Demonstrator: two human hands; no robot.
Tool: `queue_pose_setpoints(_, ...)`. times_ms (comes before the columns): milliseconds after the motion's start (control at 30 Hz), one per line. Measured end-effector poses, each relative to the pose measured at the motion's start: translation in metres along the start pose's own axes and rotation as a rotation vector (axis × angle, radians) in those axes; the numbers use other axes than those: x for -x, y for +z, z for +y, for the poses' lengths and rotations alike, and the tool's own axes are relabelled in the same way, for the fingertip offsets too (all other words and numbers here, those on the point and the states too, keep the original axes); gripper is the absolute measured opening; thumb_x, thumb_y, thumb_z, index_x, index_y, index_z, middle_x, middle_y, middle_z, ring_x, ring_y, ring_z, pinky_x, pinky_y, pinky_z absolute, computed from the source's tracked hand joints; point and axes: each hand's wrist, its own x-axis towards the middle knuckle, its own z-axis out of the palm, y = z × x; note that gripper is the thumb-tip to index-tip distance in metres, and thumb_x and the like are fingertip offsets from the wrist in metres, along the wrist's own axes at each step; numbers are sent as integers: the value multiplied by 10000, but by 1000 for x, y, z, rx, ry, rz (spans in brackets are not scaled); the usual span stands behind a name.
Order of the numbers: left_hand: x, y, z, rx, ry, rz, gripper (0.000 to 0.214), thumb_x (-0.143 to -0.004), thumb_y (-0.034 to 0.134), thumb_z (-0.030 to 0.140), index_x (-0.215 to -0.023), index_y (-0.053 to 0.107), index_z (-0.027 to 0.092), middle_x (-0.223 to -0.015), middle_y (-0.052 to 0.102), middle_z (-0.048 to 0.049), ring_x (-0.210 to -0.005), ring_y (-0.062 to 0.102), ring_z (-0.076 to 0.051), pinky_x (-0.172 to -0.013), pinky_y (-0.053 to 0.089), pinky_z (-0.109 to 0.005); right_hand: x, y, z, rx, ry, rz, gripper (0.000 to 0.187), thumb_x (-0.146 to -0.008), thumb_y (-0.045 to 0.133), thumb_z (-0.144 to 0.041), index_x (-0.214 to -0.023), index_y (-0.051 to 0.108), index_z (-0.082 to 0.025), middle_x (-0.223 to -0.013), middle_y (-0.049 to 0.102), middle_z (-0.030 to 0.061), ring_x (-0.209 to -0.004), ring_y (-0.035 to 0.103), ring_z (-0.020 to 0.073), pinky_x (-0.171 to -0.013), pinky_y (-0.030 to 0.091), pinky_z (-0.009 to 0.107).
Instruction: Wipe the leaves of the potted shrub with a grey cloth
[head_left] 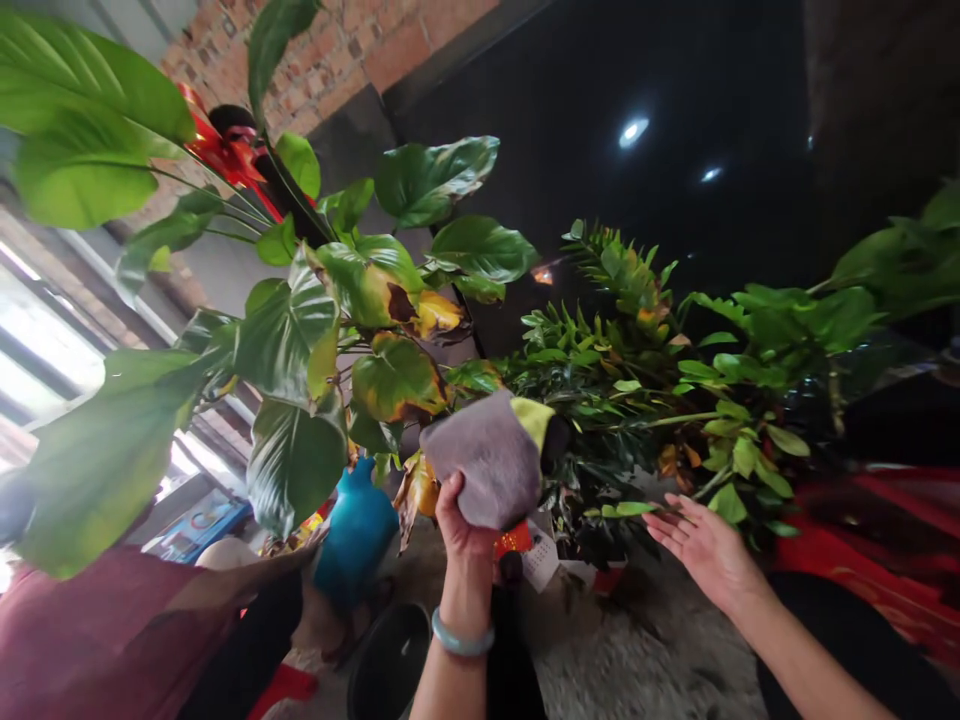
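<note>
My left hand [465,525] grips a folded grey cloth [487,455] with a yellow-green corner and holds it up in the middle of the view. A bangle circles that wrist. My right hand [697,540] is open, palm turned up, with its fingertips beside a low green leaf [626,509] of the right-hand plant [750,460]; whether they touch it I cannot tell. Just behind the cloth hangs a large-leaved plant [397,380], some of its leaves yellow with brown edges.
A dark bucket [390,660] stands on the floor at lower centre, near a blue vase-shaped thing [356,530]. At left sits another person in a dark red top [97,640]. Red material [877,570] lies at right. A dark glossy panel [600,150] rises behind the plants.
</note>
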Motion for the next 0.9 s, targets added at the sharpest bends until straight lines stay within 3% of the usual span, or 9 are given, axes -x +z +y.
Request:
queue_pose_setpoints(100, -8, 10, -17, -34, -66, 72, 282, -596, 606, 186, -875, 638, 203, -662, 699, -12, -675, 658, -216, -771, 505, -348, 1, 2, 0, -15, -10, 8, 149, -668, 650, -192, -812, 615, -202, -713, 701, 74, -693, 697, 241, -683, 558, 364)
queue_pose_setpoints(200, 3, -13, -53, -221, -401, 98, 259, -541, 618, 191, -796, 641, 151, -585, 671, -64, -708, 669, -294, -749, 512, -431, 0, 0, 2, -35, 2, -12, 145, -657, 670, -202, -796, 630, -210, -698, 704, 58, -677, 696, 248, -668, 563, 382)
queue_pose_setpoints(333, 27, -38, -75, -317, -735, -116, 344, -418, 628, 214, -750, 649, 127, -670, 698, -144, -939, 643, -412, -814, 491, -509, -2, -3, 2, -30, 0, -9, 157, -620, 704, -207, -767, 651, -219, -667, 705, 33, -645, 683, 246, -655, 564, 390)
queue_pose_setpoints(400, 29, -27, -68, -313, -720, -208, 348, -393, 635, 207, -734, 645, 136, -722, 707, -148, -976, 629, -422, -841, 483, -512, -2, -3, 1, -15, 1, 4, 154, -613, 711, -220, -757, 654, -220, -674, 710, 35, -662, 684, 255, -672, 564, 399)
queue_pose_setpoints(467, 22, -3, -54, -286, -592, -259, 322, -415, 657, 210, -731, 645, 147, -720, 705, -119, -955, 641, -394, -849, 486, -485, -2, -3, 0, -11, 6, 5, 143, -621, 705, -229, -750, 643, -226, -684, 711, 37, -679, 688, 261, -696, 564, 409)
queue_pose_setpoints(600, -4, 46, -46, -195, -225, -217, 243, -514, 707, 189, -749, 651, 160, -703, 696, -43, -781, 670, -250, -803, 507, -365, -1, -1, 0, -7, 11, -27, 158, -647, 691, -212, -783, 611, -227, -706, 707, 44, -701, 702, 254, -724, 567, 406)
queue_pose_setpoints(667, -11, 54, -58, -183, -176, -183, 228, -563, 706, 169, -786, 661, 146, -746, 710, -45, -755, 667, -217, -789, 512, -334, 0, 0, 0, -6, 11, -16, 157, -651, 686, -198, -782, 605, -227, -688, 702, 30, -678, 707, 240, -691, 575, 378)
queue_pose_setpoints(800, 1, 26, -88, -355, -422, -59, 211, -575, 693, 152, -780, 658, 114, -689, 708, -80, -747, 679, -252, -760, 525, -359, 5, 3, 0, -28, 0, 0, 108, -647, 679, -200, -734, 622, -228, -649, 709, 3, -615, 698, 213, -599, 567, 327)
queue_pose_setpoints(900, 23, -6, -89, -430, -644, -61, 244, -495, 682, 160, -731, 651, 108, -625, 691, -112, -787, 682, -322, -754, 522, -404, 6, 3, -3, -15, 27, 13, 105, -630, 697, -219, -725, 653, -215, -614, 709, -2, -537, 667, 196, -527, 539, 302)
